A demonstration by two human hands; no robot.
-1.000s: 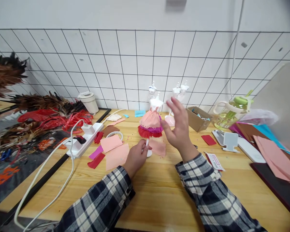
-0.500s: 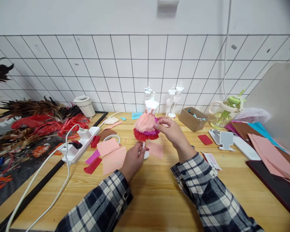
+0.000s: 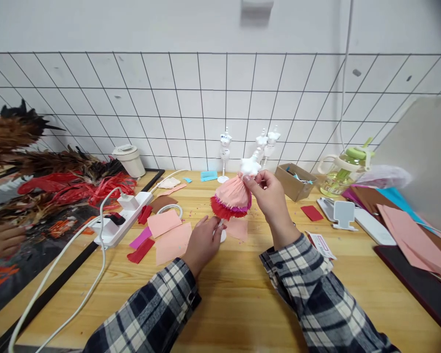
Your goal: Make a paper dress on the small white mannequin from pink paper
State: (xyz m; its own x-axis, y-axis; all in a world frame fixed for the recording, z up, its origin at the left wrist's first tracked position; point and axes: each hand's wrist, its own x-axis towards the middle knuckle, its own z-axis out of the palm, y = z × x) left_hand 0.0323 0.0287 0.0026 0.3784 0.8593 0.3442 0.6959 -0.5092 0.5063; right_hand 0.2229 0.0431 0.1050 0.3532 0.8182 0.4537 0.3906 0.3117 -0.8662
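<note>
A small white mannequin [image 3: 250, 164] wears a layered paper skirt [image 3: 231, 193], peach on top, then magenta, with red at the bottom edge. The mannequin leans to the right. My left hand [image 3: 205, 243] is closed round its white stand below the skirt, and the round base shows just past my fingers. My right hand [image 3: 270, 198] pinches the skirt's waist on the right side. Under and left of the skirt lie peach paper pieces [image 3: 174, 242], a magenta piece [image 3: 141, 238] and a red piece [image 3: 141, 251].
Bare white mannequins [image 3: 225, 147] stand by the tiled wall. A cardboard box [image 3: 294, 184], a green-lidded jug [image 3: 347, 169] and a phone stand [image 3: 344, 214] are to the right. At left are a power strip [image 3: 123, 220] with cables, feathers [image 3: 18, 130] and another person's hand [image 3: 2, 241].
The mannequin has tipped from upright to the right. My right hand has moved from the skirt's lower side up to its waist. Another person's hand has appeared at far left.
</note>
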